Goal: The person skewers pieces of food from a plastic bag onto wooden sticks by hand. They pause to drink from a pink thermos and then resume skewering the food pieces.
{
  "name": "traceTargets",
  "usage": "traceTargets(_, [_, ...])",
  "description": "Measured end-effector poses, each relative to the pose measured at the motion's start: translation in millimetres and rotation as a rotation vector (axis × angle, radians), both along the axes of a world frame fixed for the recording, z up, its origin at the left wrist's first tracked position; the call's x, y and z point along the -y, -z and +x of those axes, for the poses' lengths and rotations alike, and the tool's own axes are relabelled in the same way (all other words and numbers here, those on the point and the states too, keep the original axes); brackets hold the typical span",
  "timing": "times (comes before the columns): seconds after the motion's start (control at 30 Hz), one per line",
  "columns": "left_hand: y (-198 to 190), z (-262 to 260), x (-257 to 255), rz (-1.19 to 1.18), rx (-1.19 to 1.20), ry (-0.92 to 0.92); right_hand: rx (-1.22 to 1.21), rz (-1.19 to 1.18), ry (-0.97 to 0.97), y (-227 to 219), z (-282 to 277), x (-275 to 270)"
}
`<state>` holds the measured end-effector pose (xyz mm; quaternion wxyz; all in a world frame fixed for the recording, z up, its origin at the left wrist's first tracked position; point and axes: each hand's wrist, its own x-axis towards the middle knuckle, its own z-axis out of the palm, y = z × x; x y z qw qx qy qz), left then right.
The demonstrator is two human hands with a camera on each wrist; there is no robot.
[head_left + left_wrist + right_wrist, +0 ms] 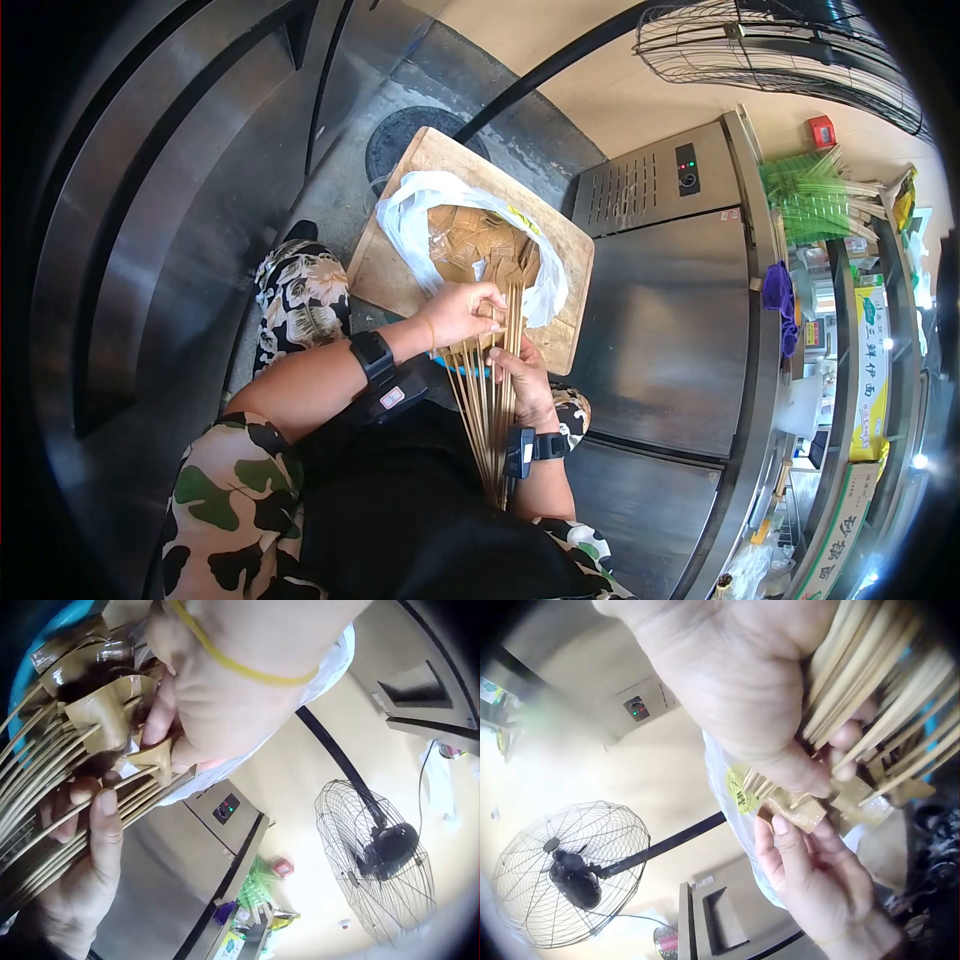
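1. Nearest is the person's black top [400,500], with the lower ends of the sticks [485,420] fanned just over it.
2. The right hand [525,375] grips a bundle of the sticks, its thumb laid along them; their upper ends point toward the bag.
3. The left hand [465,312], close beside the right, pinches a brown piece [799,814] at the tip of the bundle. I cannot tell whether the hands touch.
4. More sticks, to the left of the gripped bundle, carry other brown pieces [101,716] at their ends, near a blue rim [26,675].
5. Beyond the hands, loose pieces [465,235] lie heaped in an open white bag [405,225], which rests on a wooden board [430,150].
6. To the right of the board stands a steel cabinet [655,330].
7. Past it are a purple cloth [777,290], a green bundle [815,195] and a wire-caged fan [574,877].
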<state>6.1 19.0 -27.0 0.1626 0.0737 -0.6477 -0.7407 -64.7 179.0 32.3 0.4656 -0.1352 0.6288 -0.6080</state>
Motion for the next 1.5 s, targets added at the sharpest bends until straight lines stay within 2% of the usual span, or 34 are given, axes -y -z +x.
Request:
traceTargets(0.07, [-3.7,3.7,-2.4,-0.008,0.035,0.008,0.012,0.000,0.008,0.3,-0.1,-0.7])
traceTargets(0.1, [-11.0,6.6,-2.7,0.110,0.097,0.043,-0.009,0.014,0.004,0.1,0.2,-0.5])
traceTargets(0.2, [-40.8,22.2,-0.2,-0.011,0.232,0.014,-0.072,0.060,-0.002,-0.7,0.1,0.3])
traceTargets(0.3, [-43.2,27.3,-4.0,-0.066,0.267,-0.039,-0.099,0.073,0.004,-3.3,-1.4,-1.0])
traceTargets(0.4, [-17.1,23.9,-10.7,-0.553,-0.013,-0.366,-0.026,0.014,0.008,-8.4,-7.0,-4.7])
traceTargets(0.43, [-12.0,23.7,-10.3,-0.470,0.041,-0.283,0.014,-0.005,0.008,-11.2,-7.5,-5.7])
traceTargets(0.53, [-4.8,20.5,-11.1,-0.556,0.086,-0.239,0.071,-0.071,-0.043,-12.7,-14.6,-9.0])
traceTargets(0.7, [-11.4,14.6,-16.4,-0.516,0.154,-0.304,0.065,-0.147,-0.082,-19.5,-23.3,-14.2])
traceTargets(0.83, [-25.5,4.8,-27.7,-0.633,0.354,-0.292,0.082,-0.164,-0.110,2.7,-40.1,-21.5])
traceTargets(0.97, [-30.5,-5.6,-31.0,-0.505,0.524,-0.227,0.108,-0.160,-0.085,34.4,-52.5,-24.3])
traceTargets(1.07, [-37.9,-5.7,-34.6,-0.834,0.316,-0.398,0.112,-0.176,-0.125,37.3,-55.7,-21.1])
traceTargets(1.1, [-49.7,-7.0,-38.4,-0.838,0.320,-0.386,0.073,-0.155,-0.103,34.6,-53.8,-20.8])
traceTargets(1.2, [-51.0,-12.9,-45.2,-0.981,0.297,-0.304,0.016,-0.156,-0.069,27.4,-51.3,-22.7])
traceTargets(1.33, [-36.6,-17.5,-50.1,-1.040,0.455,-0.237,-0.026,-0.240,0.038,26.0,-51.0,-31.3])
traceTargets(1.43, [-32.2,-19.3,-52.9,-1.065,0.432,-0.196,0.314,-0.406,0.015,4.7,-54.0,-41.2])
traceTargets(1.5, [-33.6,-20.1,-50.2,-1.065,0.432,-0.162,0.458,-0.380,-0.054,16.7,-53.8,-37.8])
